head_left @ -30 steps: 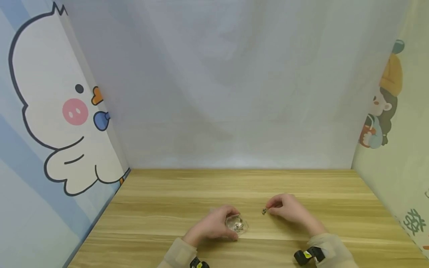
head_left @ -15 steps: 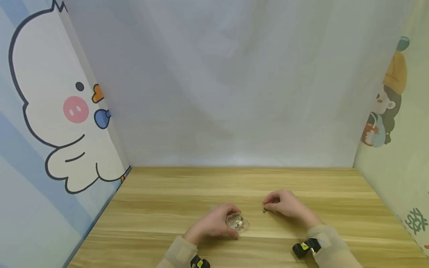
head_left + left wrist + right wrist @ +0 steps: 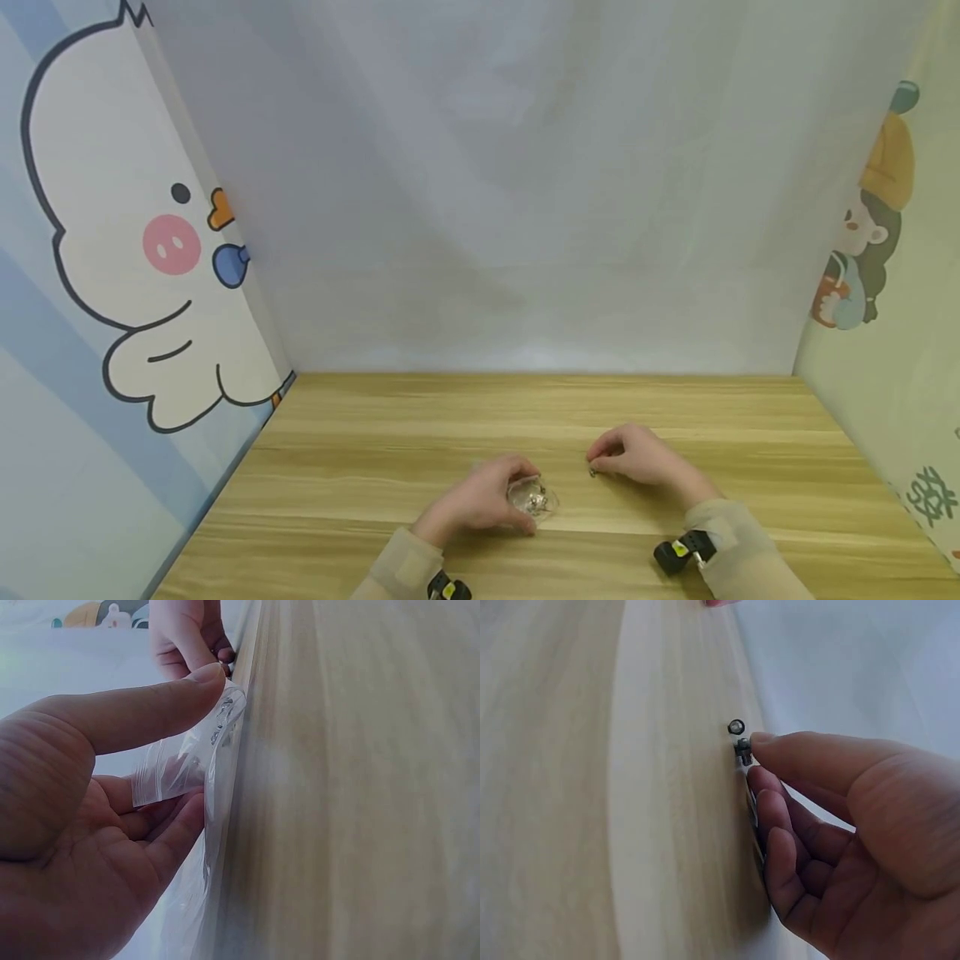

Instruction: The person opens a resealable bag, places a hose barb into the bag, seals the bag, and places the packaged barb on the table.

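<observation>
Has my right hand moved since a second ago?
Yes, slightly: in the head view, measured against the table and its back corners, the right hand has shifted left, closer to the plastic bag.

No lettering, brand or number can be read with certainty. In the head view, low on the pale yellow-green right-hand wall (image 3: 862, 400), 1 dark green sign (image 3: 932, 496) has strokes like a Chinese character, too blurred to read. The 2 black wrist cameras (image 3: 667, 560) each carry a small yellow patch (image 3: 680, 548); whether anything is printed there is too small to tell.
</observation>
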`<state>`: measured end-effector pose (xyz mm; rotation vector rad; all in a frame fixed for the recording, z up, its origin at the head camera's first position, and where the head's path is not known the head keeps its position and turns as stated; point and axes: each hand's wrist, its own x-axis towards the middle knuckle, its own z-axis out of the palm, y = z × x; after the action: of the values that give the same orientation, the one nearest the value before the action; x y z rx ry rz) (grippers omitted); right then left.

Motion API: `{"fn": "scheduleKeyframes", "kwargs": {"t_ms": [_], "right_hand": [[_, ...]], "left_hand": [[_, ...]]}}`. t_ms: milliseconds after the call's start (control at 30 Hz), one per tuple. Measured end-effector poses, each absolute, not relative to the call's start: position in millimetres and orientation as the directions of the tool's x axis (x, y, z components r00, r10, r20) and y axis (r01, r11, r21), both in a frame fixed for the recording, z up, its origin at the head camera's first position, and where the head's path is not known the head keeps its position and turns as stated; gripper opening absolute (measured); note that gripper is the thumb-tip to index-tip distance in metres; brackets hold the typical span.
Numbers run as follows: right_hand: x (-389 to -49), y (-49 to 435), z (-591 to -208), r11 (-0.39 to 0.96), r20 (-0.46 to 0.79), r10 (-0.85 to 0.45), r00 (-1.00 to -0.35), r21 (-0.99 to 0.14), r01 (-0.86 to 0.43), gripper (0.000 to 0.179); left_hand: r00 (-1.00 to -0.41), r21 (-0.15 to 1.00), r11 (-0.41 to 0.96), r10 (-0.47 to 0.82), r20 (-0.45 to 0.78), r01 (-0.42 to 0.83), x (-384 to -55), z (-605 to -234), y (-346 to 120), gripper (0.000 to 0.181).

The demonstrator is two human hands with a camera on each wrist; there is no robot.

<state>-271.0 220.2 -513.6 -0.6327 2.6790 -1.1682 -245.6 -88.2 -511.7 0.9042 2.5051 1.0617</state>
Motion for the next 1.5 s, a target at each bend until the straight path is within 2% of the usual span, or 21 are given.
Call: {"fn": "scheduleKeyframes", "kwargs": {"t_ms": [700,1500], "right_hand": [[-262,227,-511,0.543,0.009,-0.477,-0.879,-0.783,-0.302,0.013],[-260,225,-505,0.577,0.019,-0.517,-0.856,-0.731,-0.365,0.005]], "left_hand": [[-0.772,0.729,0.529,0.636,-0.002,0.434,-242,-513,-87,0.071],[-0.773,0.736,0.531,0.634,-0.017,0.419,-243,-511,-88,0.069]]}}
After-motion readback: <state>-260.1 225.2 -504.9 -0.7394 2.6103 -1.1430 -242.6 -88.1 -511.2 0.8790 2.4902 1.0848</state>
